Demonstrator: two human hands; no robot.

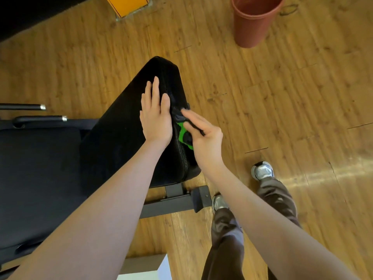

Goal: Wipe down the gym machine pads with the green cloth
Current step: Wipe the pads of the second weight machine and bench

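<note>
A long black bench pad (125, 126) slopes from the frame's middle toward the lower left. My left hand (155, 116) lies flat on its top, fingers straight and together. My right hand (201, 134) holds the green cloth (182, 135) against the pad's right side edge; only a small green patch shows beneath the palm. The right hand's fingers are stretched out and blurred. A dark part of the cloth or pad trim sits under the fingertips, and I cannot tell which.
A second black pad (36, 178) lies at the left, with two black handles (40, 118) above it. The bench's metal foot (181, 201) rests on the wooden floor. A reddish-brown bin (254, 21) stands at the upper right. My shoes (262, 170) are beside the bench.
</note>
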